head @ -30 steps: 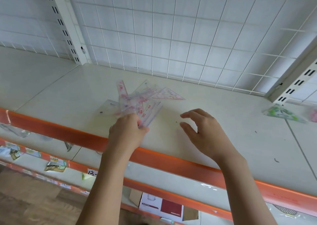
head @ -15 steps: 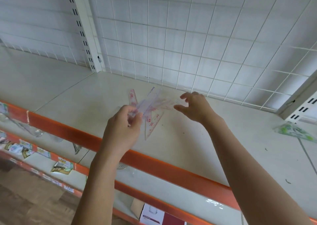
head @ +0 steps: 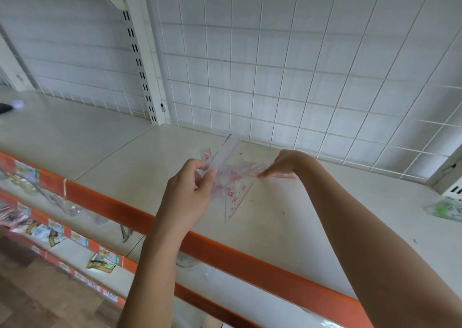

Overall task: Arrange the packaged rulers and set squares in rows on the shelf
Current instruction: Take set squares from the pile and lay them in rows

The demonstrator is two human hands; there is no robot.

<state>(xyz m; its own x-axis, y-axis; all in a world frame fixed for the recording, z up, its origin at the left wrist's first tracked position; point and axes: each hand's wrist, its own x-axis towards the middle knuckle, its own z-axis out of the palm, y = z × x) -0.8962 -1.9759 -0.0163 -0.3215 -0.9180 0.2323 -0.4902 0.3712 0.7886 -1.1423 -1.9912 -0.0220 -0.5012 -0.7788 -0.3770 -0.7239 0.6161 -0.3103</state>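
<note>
A bunch of clear packaged rulers and set squares (head: 231, 177) with pink markings is lifted above the white shelf (head: 125, 157). My left hand (head: 188, 195) grips the bunch at its near end; a long ruler sticks up and away from it, and a set square hangs down to the right. My right hand (head: 285, 163) reaches in from the right and pinches the far right corner of the bunch, its fingers pointing left. Which piece it holds is blurred.
A green packaged item (head: 446, 210) lies on the shelf at far right. The orange shelf edge (head: 120, 208) runs below my arms. A wire grid back panel (head: 300, 72) and a slotted upright (head: 142, 60) stand behind. Lower shelves at left hold small packets (head: 101, 265).
My left hand lifted the bunch off the shelf and turned it more upright. My right hand moved from hovering open to taking hold of the bunch's right corner. The view shifted right and up.
</note>
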